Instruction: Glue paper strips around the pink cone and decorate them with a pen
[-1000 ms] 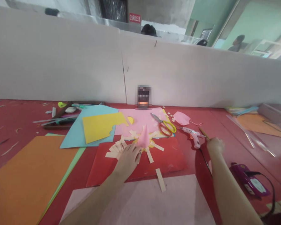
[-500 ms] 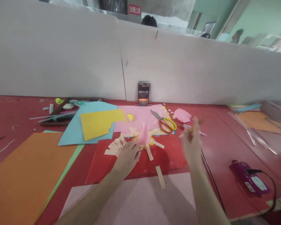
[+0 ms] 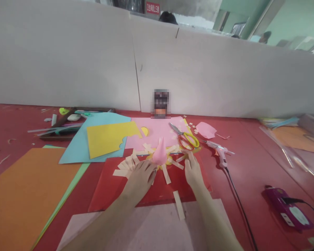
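Note:
A pink paper cone stands upright on a yellow scalloped paper base, with cream paper strips radiating from it on a red board. My left hand is closed at the near left edge of this piece; its fingertips touch the base beside the cone, and the exact grip is partly hidden. To the right, my right hand pinches the outer end of a strip. Beyond it lie scissors with red and yellow handles. A pink glue gun rests on the table, right of my right hand.
Yellow paper, blue paper and orange paper lie left. A loose strip is in front. A purple power box with a cord sits right. A white partition stands behind.
My right hand has moved left from above the glue gun to a strip by the cone. The glue gun now lies uncovered on the table. My left hand stays by the cone.

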`<state>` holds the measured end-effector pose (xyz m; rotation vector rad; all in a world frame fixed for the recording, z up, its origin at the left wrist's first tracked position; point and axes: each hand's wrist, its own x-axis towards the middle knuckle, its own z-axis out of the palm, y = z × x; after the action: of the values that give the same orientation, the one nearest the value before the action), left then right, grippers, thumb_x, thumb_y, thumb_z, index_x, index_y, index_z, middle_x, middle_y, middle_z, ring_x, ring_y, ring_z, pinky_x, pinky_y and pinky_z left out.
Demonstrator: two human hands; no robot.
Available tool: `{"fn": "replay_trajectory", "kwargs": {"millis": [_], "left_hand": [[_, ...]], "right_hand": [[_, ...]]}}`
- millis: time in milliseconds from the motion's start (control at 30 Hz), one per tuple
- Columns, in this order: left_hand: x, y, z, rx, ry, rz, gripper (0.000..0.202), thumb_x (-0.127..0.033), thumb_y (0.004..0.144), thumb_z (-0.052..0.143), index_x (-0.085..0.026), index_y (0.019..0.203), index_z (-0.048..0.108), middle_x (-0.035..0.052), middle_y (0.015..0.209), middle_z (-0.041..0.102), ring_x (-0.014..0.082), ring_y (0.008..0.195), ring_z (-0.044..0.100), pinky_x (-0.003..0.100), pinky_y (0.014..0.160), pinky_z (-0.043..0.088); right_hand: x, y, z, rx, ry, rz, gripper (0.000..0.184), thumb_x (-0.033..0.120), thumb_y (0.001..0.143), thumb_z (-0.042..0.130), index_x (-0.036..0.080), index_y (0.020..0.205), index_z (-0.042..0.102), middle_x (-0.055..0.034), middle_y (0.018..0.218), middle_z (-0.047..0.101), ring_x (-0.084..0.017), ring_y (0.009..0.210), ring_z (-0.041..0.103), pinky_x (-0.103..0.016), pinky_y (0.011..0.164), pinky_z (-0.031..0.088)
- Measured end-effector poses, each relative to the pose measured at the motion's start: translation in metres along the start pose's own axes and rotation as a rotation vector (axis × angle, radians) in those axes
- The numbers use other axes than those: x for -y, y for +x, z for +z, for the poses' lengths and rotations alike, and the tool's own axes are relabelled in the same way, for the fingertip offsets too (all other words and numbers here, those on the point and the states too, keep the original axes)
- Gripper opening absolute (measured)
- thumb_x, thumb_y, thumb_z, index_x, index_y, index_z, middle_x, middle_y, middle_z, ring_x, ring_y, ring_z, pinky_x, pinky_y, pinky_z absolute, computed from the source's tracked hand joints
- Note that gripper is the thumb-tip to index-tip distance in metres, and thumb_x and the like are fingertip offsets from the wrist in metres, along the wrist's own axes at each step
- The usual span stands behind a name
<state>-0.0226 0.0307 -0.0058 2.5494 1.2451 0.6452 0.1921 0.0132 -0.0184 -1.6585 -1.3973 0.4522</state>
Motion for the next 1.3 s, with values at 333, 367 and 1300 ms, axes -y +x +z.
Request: {"fn": "replay_trajectory", "kwargs": {"millis": [333, 367, 1300], "left_hand": [[-0.001, -0.001, -0.001, -0.002, -0.034, -0.004, 0.019, -0.019, 0.089, 0.038, -0.023, 0.100, 0.053, 0.0033, 0.098, 0.058, 0.0194, 0.096, 0.055, 0.039, 0.085, 0.046], [-0.001, -0.001, -0.001, -0.003, -0.036, -0.005, 0.019, -0.019, 0.089, 0.037, -0.023, 0.099, 0.053, 0.0034, 0.098, 0.058, 0.0195, 0.096, 0.055, 0.039, 0.085, 0.046], [0.004, -0.002, -0.001, -0.131, 0.045, -0.141, 0.017, -0.019, 0.084, 0.046, -0.021, 0.099, 0.054, 0.0053, 0.099, 0.056, 0.0234, 0.098, 0.052, 0.043, 0.088, 0.042]], "right_hand": [[0.000, 0.005, 0.010, -0.169, -0.210, 0.041, 0.023, 0.021, 0.078, 0.040, 0.018, 0.099, 0.050, -0.0094, 0.094, 0.063, -0.026, 0.087, 0.051, -0.041, 0.079, 0.040], [-0.001, 0.006, 0.010, -0.173, -0.216, 0.038, 0.024, 0.022, 0.078, 0.040, 0.018, 0.100, 0.050, -0.0097, 0.094, 0.062, -0.026, 0.087, 0.051, -0.041, 0.079, 0.040], [0.027, -0.019, 0.021, 0.111, -0.076, -0.141, 0.019, 0.038, 0.078, 0.055, 0.023, 0.075, 0.043, -0.0065, 0.093, 0.065, -0.022, 0.084, 0.058, -0.033, 0.072, 0.044]]}}
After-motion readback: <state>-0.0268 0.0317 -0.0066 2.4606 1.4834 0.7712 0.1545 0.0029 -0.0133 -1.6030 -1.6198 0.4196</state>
